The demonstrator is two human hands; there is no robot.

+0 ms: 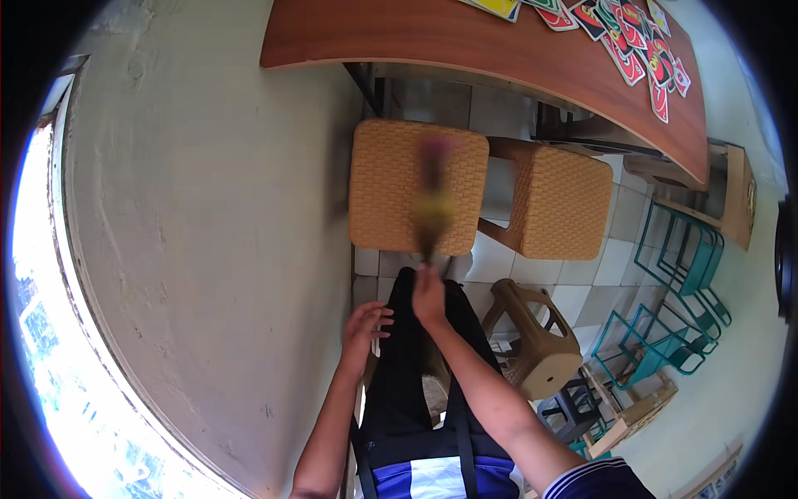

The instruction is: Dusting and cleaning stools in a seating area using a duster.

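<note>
My right hand (429, 295) is closed around the near end of a long dark thing with a yellow band and a pinkish far end (434, 195). Motion smears it, so its exact kind does not show. It extends away from me over a tan woven-pattern stool seat (382, 187); whether it touches the seat I cannot tell. My left hand (363, 324) is empty, fingers apart, beside my left thigh and close to the wall.
Beyond the stool stands a brown table (374, 33) with scattered playing cards (619, 37). Another woven-pattern stool (569, 204) and a brown plastic stool (540, 349) stand to the right. Teal metal frames (682, 249) lie farther right. A plain wall (208, 208) borders my left.
</note>
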